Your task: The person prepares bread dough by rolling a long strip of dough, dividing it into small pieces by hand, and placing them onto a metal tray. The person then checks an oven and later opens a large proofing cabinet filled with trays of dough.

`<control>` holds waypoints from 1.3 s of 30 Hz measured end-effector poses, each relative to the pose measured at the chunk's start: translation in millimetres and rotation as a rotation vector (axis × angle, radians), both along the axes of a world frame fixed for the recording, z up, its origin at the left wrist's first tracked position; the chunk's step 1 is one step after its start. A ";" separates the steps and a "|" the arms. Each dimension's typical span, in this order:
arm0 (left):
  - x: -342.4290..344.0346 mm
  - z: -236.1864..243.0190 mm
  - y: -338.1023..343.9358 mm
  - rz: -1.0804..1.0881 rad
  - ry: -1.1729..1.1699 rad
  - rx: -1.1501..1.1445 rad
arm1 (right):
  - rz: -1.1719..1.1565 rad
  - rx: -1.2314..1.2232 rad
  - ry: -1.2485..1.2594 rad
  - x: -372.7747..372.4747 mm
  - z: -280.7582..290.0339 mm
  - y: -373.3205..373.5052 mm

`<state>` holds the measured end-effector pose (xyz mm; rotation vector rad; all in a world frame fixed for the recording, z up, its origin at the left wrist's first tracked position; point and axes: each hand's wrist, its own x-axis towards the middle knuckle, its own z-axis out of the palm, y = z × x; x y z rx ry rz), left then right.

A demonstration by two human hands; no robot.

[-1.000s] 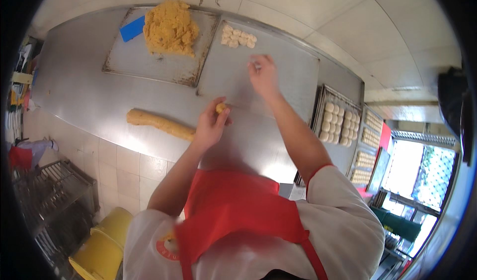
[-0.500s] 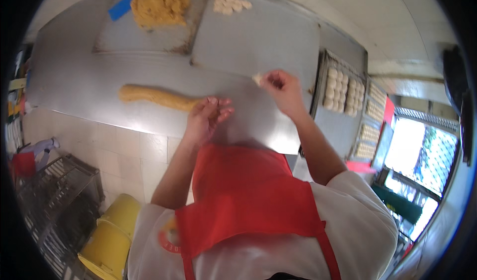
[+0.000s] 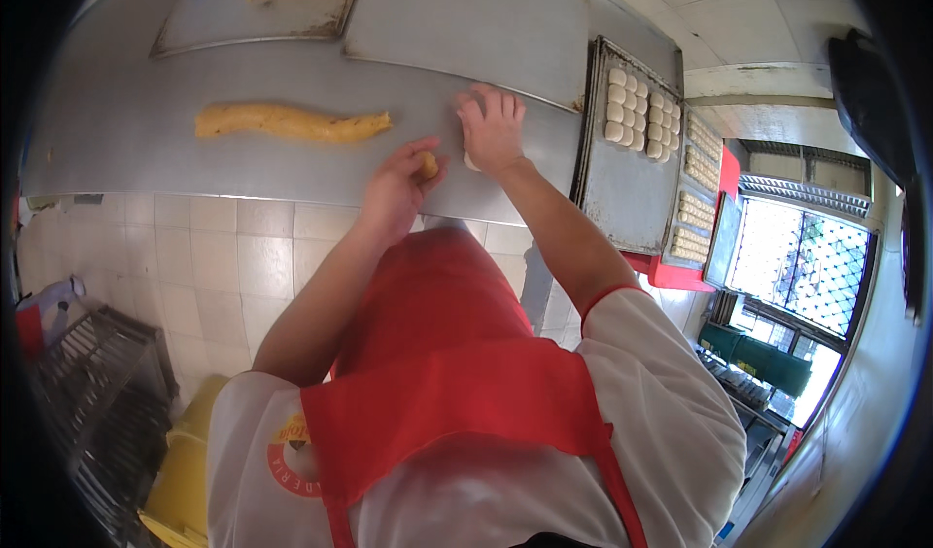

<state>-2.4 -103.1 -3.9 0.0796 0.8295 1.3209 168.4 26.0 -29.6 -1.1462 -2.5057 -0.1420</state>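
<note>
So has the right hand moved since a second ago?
Yes, the right hand has moved toward the red apron: from above the flat metal tray to the steel table just off its near edge.

Bakery workroom: steel worktable [image 3: 107, 150], yellow dough log [image 3: 282, 122], tray [image 3: 622, 203] with pale dough balls [image 3: 616, 112], slatted metal rack [image 3: 102, 363].

Yellow ball [image 3: 428, 166], left hand [image 3: 397, 187]; pale dough [image 3: 471, 162] under right hand [image 3: 494, 137]

Yellow dough roll [image 3: 292, 122], red apron [image 3: 457, 388]
</note>
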 end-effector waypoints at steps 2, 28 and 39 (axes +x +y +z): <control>9.2 -10.0 -1.6 0.027 0.152 0.038 | 0.083 -0.171 0.172 -5.5 16.1 -3.9; 69.2 0.3 23.2 -0.203 1.051 0.371 | 0.237 -1.147 0.517 95.5 42.1 -8.1; 55.9 50.9 41.2 -0.254 0.622 0.282 | -0.025 -1.183 0.981 81.8 83.0 -38.6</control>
